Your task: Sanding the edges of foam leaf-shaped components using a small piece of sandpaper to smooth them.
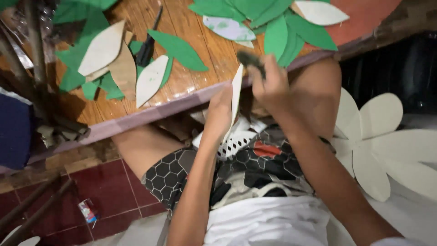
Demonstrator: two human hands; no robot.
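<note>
Fingers of our left hand [219, 111] are closed along the edge of a pale, leaf-shaped piece of thin card [236, 93], which we hold upright and edge-on to the camera just below the rim of the brown wooden table [200, 54]. Our right hand [273, 86] is clenched around a small dark sponge-like dauber [250, 58], whose tip sits at about one o'clock from the card, near its top; whether the two are touching we cannot tell.

We judge the card to be light, thin and fairly stiff, though it would flex or crease if pinched hard, so the long edge near the middle, where our left hand already grips, seems the sound place to hold it. If its face is painted, it may be wet, so we would keep our fingertips off it.

On the table at eleven o'clock from our hands lie green painted card leaves [178, 49] mixed with unpainted pale ones [104, 48], and a black-handled tool [146, 49] rests among them. More green leaves [291, 32] lie at twelve to one o'clock. At three o'clock, beside our knee, a large pale flower-shaped cutout [378, 136] lies well apart from the card.
</note>
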